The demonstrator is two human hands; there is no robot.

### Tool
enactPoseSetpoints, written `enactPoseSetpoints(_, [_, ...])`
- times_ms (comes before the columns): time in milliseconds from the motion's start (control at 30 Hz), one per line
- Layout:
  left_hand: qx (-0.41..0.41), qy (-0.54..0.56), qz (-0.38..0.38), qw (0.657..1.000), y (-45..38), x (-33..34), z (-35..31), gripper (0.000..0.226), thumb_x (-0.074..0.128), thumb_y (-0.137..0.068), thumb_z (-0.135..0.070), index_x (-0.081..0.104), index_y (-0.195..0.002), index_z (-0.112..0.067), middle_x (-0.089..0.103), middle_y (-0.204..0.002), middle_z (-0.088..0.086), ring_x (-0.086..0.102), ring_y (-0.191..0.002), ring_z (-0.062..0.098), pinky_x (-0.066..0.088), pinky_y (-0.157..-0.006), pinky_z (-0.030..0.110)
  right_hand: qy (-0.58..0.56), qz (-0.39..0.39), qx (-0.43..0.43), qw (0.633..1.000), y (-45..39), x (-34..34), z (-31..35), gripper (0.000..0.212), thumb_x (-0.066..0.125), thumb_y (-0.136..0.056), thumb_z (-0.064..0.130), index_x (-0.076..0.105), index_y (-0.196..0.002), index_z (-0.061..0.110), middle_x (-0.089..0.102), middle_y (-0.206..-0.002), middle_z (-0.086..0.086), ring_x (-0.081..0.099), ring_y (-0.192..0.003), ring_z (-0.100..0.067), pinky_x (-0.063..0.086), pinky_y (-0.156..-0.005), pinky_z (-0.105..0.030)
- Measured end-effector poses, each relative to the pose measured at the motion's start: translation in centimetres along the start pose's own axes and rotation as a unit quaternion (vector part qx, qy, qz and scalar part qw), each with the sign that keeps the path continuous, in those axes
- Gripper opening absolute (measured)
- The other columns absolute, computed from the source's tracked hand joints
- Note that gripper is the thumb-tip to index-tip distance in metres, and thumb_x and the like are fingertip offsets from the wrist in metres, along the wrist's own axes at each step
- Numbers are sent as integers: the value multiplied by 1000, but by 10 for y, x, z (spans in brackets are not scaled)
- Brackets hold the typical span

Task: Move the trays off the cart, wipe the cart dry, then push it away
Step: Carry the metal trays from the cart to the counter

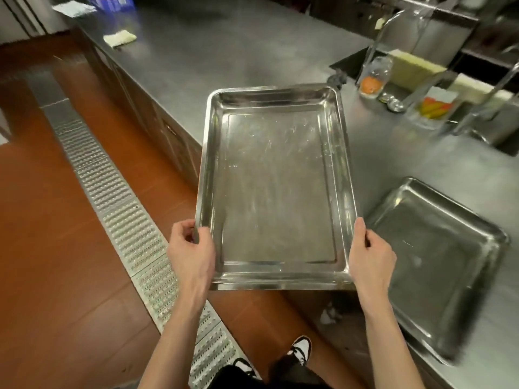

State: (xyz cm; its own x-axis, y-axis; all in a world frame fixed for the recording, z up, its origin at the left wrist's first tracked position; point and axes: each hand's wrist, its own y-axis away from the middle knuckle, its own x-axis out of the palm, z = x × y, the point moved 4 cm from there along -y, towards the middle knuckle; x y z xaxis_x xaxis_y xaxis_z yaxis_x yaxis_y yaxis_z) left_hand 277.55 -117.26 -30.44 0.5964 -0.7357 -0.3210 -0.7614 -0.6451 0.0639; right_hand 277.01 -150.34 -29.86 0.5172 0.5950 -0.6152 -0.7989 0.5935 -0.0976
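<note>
- Over the near edge of a stainless steel counter (pixel 252 46), in the head view, a person holds a large rectangular steel tray (pixel 276 186) level, its far end above the counter and its near end out over the red tiled floor (pixel 56 248).
- Left hand (pixel 191 254) grips the tray's near left corner, thumb on top of the rim and fingers curled under it.
- Right hand (pixel 370 256) grips the near right corner the same way, thumb along the rim, fingers wrapped beneath.
- A second steel tray (pixel 438 265) lies flat on the counter just to the right of the held one, apart from it.
- Farther back sit a clear jar (pixel 376 75) with something orange inside, a ladle (pixel 396 105) and a sink (pixel 500 136).
- A folded pale cloth (pixel 119 37) lies on the counter's far left end.
- A perforated metal drain grate (pixel 118 203) runs along the floor, and black-and-white shoes (pixel 300 349) show at the bottom.
- No cart can be made out in this view.
</note>
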Motion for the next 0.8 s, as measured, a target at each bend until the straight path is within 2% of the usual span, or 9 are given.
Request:
enactPoseSetpoints(67, [7,-7,22,1000,2,21,-5,12,60,-95,-15,62,-103,-23,66,-92,-3,62,-86,17,51,-74,28,-3,-24,12,1000,-7,-14,-11,64,44,-108,48,41,-56,11,48,-51,-7,45,-53,-23,38,-59,-38])
enactPoseSetpoints(167, [26,-17,63,998,11,53,-12,10,61,-93,-22,62,-100,-30,68,-93,-5,66,-89,21,56,-81,39,-4,-56,38,998,-14,-36,-33,64,46,-108,47,41,-55,12,46,-50,-6,44,-50,-22,39,-57,-37])
enactPoseSetpoints(233, [34,-23,83,996,20,72,-20,11,62,-94,-21,64,-103,-26,68,-94,-6,66,-91,21,56,-82,38,0,-74,48,996,-18,-49,-46,63,46,-108,46,42,-55,12,46,-50,-4,44,-50,-20,38,-57,-35])
enactPoseSetpoints(367, [50,-41,128,990,41,116,-31,14,61,-94,-20,64,-107,-25,69,-94,-7,67,-88,17,59,-84,43,-4,-111,87,990,-27,-80,-78,61,48,-108,45,44,-55,15,47,-50,-2,46,-50,-17,37,-55,-32])
enactPoseSetpoints(467, [57,-46,168,983,63,152,-38,12,61,-94,-20,62,-101,-30,69,-91,-5,68,-86,18,60,-86,48,-16,-141,120,983,-35,-108,-104,61,49,-107,46,47,-56,12,50,-51,-6,48,-51,-20,37,-55,-34])
enactPoseSetpoints(533, [56,-45,184,980,73,168,-41,13,60,-93,-19,61,-96,-33,69,-88,-4,67,-85,18,59,-86,46,-25,-143,134,980,-36,-121,-111,60,49,-107,45,46,-56,12,50,-53,-7,48,-52,-20,38,-56,-31])
enactPoseSetpoints(667, [68,-44,211,974,94,202,-43,11,59,-91,-20,65,-100,-24,70,-86,-3,68,-84,22,57,-84,45,-37,-153,173,972,-42,-143,-138,62,47,-107,48,46,-56,13,48,-51,-3,48,-52,-19,34,-53,-31])
enactPoseSetpoints(800, [79,-52,237,967,113,232,-45,11,59,-93,-17,65,-103,-19,69,-88,-1,66,-84,22,49,-78,34,-50,-167,187,967,-45,-158,-166,62,50,-106,47,43,-56,12,43,-49,0,42,-50,-18,29,-52,-32])
